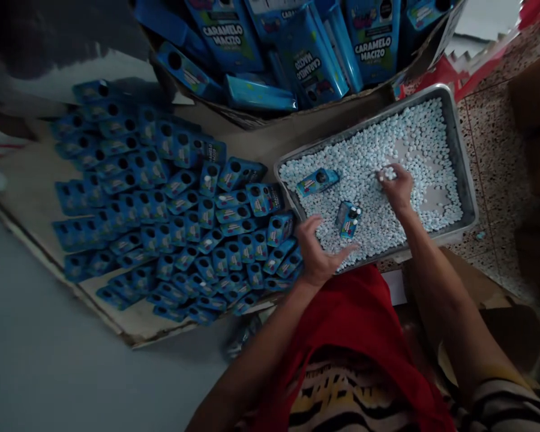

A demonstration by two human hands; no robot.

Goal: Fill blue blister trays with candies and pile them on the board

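A metal tray [470,180] holds a layer of small pale blue and white candies [364,144]. My right hand [396,185] is over the tray, its fingers closed round a few candies. At the tray's near left corner is my left hand [320,252], its thumb and fingers spread with nothing between them. Two small blue boxes lie on the candies: one [312,182] towards the left side, the other [348,227] just beyond my left hand, with white candies at its opening.
Many small blue boxes [175,231] stand in rows on the table [139,327] to the left. Behind the tray is a cardboard box [252,120] of larger blue packages [310,60]. Brown cartons [533,90] are at the right, beyond the speckled floor [490,138].
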